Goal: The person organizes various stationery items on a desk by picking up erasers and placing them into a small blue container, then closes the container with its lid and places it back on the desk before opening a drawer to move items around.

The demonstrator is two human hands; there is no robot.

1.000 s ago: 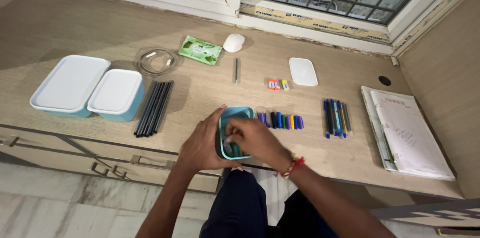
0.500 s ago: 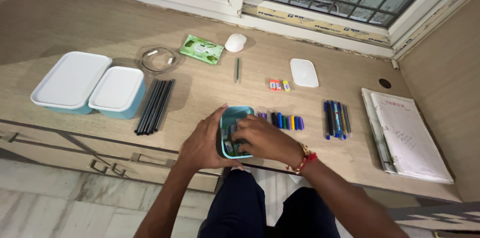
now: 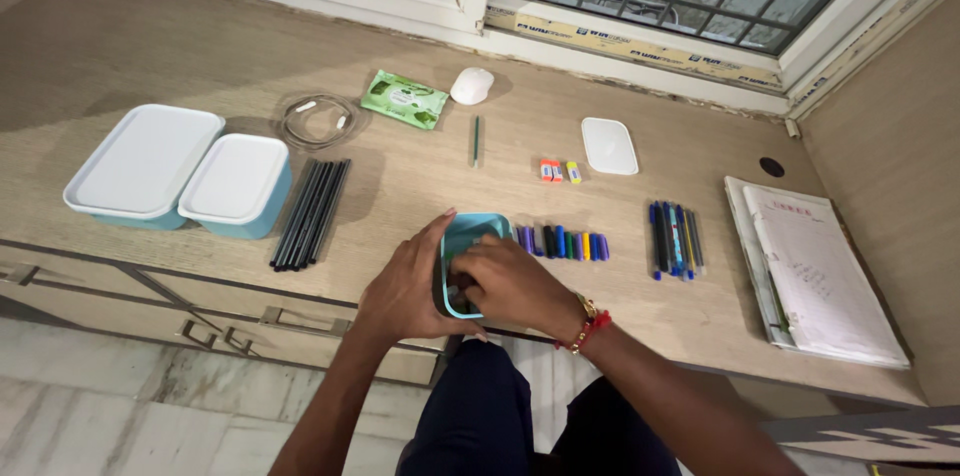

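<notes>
Teal box (image 3: 478,228), open-topped, stands at the near edge of the wooden desk (image 3: 420,186), directly before you and between your two hands. Read the desk from left to right. At far left, two lidded teal containers sit side by side: the larger container (image 3: 143,164) and the smaller container (image 3: 238,184), touching. Just right of them lies a row of black pencils (image 3: 311,213), with a coiled cable (image 3: 316,120) behind it. A green wipes packet (image 3: 404,98), a white mouse (image 3: 471,85) and a single green pencil (image 3: 476,140) lie farther back, near the window sill.

Your left hand (image 3: 408,286) comes in from below with the forearm angled up and to the right. Its palm wraps the box's left wall, the thumb raised along the far corner, so the hand is closed on the box from outside. Your right hand (image 3: 515,281) crosses in from the right, wrist bent and wearing a red and gold bracelet (image 3: 585,323). Its fingers curl down into the box over the small items inside; you cannot tell whether they pinch anything.

Just right of the box runs a row of short coloured markers (image 3: 563,242). Behind it lie three small erasers (image 3: 558,171) and a white lid (image 3: 608,145). Farther right is a group of pens (image 3: 675,236), then a stack of papers (image 3: 815,271) at the desk's right end.
</notes>
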